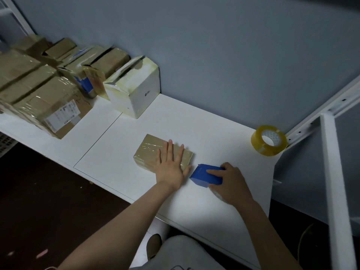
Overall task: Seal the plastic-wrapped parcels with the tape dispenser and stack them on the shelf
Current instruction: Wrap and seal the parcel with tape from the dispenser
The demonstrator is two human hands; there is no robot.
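A small brown parcel (150,151) wrapped in clear plastic lies flat in the middle of the white shelf board (204,133). My left hand (171,164) presses on its right half with straight, spread fingers. Just right of the parcel, my right hand (229,182) grips a blue tape dispenser (204,175) whose nose points at the parcel's near right corner. The dispenser rests on the board.
A spare roll of yellowish clear tape (268,140) stands at the back right by the white shelf upright (335,182). A white box (136,88) and several taped brown parcels (42,94) are stacked at the left against the grey wall. Dark floor lies below.
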